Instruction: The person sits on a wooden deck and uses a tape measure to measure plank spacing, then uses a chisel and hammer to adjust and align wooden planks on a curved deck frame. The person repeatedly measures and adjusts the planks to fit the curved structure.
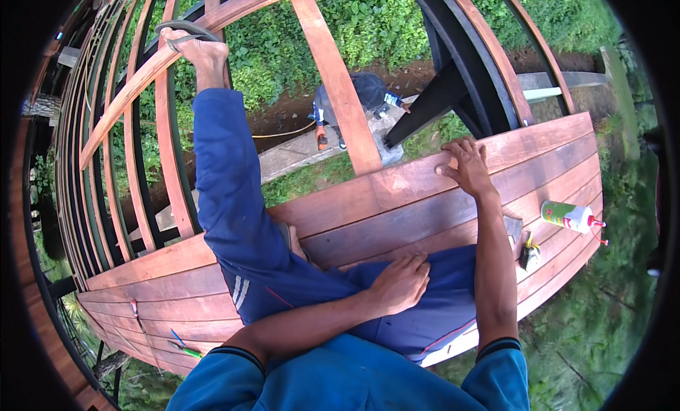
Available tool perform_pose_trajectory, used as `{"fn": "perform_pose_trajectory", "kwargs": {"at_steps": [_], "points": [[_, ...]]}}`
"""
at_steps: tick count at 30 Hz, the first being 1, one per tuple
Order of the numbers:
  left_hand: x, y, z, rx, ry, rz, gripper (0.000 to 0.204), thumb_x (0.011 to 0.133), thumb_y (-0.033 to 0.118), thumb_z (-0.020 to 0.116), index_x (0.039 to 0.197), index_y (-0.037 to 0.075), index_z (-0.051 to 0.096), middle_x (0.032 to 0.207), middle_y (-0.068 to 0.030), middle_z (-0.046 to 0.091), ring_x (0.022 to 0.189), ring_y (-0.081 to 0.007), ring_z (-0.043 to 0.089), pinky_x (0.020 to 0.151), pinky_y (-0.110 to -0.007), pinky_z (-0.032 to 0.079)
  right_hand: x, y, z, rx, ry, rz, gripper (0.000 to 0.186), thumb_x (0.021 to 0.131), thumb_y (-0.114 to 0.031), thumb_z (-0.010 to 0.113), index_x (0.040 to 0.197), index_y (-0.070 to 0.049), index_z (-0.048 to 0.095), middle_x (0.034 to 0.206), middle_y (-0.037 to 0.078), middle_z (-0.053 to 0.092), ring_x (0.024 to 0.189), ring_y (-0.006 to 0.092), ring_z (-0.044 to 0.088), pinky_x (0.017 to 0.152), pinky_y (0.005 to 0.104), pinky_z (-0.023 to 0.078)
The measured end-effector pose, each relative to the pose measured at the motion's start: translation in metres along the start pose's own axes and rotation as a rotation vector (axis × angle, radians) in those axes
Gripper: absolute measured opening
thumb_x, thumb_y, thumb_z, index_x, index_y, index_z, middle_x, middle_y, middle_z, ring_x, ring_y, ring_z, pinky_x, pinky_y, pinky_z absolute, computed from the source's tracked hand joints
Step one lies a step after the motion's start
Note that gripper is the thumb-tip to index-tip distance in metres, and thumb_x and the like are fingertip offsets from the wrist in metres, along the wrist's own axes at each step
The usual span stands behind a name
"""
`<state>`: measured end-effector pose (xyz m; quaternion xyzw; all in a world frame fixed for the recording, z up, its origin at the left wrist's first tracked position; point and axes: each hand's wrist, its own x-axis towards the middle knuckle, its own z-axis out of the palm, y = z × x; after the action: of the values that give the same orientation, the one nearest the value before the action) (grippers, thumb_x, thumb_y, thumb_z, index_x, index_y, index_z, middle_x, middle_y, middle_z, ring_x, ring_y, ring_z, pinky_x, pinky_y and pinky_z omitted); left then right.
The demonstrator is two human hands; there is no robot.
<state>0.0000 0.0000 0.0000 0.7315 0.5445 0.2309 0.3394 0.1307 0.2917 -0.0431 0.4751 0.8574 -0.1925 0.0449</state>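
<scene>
My left hand (401, 282) rests on my blue trousers (234, 177), its fingers curled; whatever they may hold is hidden. My right hand (462, 163), fingers spread, lies on the edge board of the wooden decking (397, 198) where I sit. Right of that arm lie a white-and-green glue bottle (565, 216) with a red nozzle, a black-and-yellow tool (528, 252) and a partly hidden grey piece (513, 227). My sandalled foot (198, 51) is on a long curved timber (127, 92) at upper left. At lower left lie a red-handled tool (134, 309) and green-handled pliers (188, 351).
Open joists (166, 177) run on the left and black steel beams (446, 92) at upper right, with gaps down to plants and soil. Below, another person (358, 92) works on a concrete ledge (290, 154). The decking's outer edge drops off toward greenery at the right.
</scene>
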Motion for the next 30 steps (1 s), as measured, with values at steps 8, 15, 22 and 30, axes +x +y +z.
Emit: {"fn": "perform_pose_trajectory", "kwargs": {"at_steps": [8,15,22,30], "points": [[-0.003,0.002,-0.007,-0.004,-0.049,-0.015,0.036,0.103,0.021,0.060,0.124,-0.007,0.066,0.132,-0.0267,0.065,0.120,-0.0381,0.065,0.108,-0.045,0.049,-0.002,-0.006,-0.001,0.002,0.018,-0.004,0.067,0.081,-0.050,0.085,0.137,-0.016,0.066,0.148,0.007,0.057,0.150,0.0315,0.041,0.121,0.0675,0.024],[0.002,0.002,-0.008,-0.064,-0.123,-0.065,0.034,0.104,0.020,0.060,0.123,-0.007,0.066,0.127,-0.0249,0.066,0.116,-0.0388,0.065,0.105,-0.046,0.051,-0.001,-0.006,-0.005,-0.012,-0.042,0.045,0.070,0.082,-0.049,0.085,0.141,-0.018,0.065,0.155,0.007,0.054,0.156,0.0341,0.033,0.126,0.0715,0.017],[0.009,-0.003,-0.014,-0.115,-0.054,-0.046,0.032,0.102,0.018,0.059,0.122,-0.005,0.067,0.120,-0.0259,0.070,0.109,-0.0433,0.069,0.098,-0.049,0.056,0.008,-0.004,0.000,0.012,-0.091,0.096,0.071,0.082,-0.052,0.085,0.144,-0.025,0.064,0.160,0.005,0.049,0.161,0.0356,0.026,0.129,0.0707,0.014],[0.006,-0.005,-0.012,-0.022,-0.020,0.030,0.031,0.100,0.020,0.061,0.119,-0.003,0.068,0.113,-0.0235,0.071,0.099,-0.0406,0.071,0.088,-0.047,0.058,0.000,-0.015,-0.007,0.002,-0.075,0.068,0.070,0.083,-0.050,0.085,0.144,-0.021,0.064,0.153,0.006,0.053,0.157,0.0317,0.031,0.126,0.0737,0.017]]}}
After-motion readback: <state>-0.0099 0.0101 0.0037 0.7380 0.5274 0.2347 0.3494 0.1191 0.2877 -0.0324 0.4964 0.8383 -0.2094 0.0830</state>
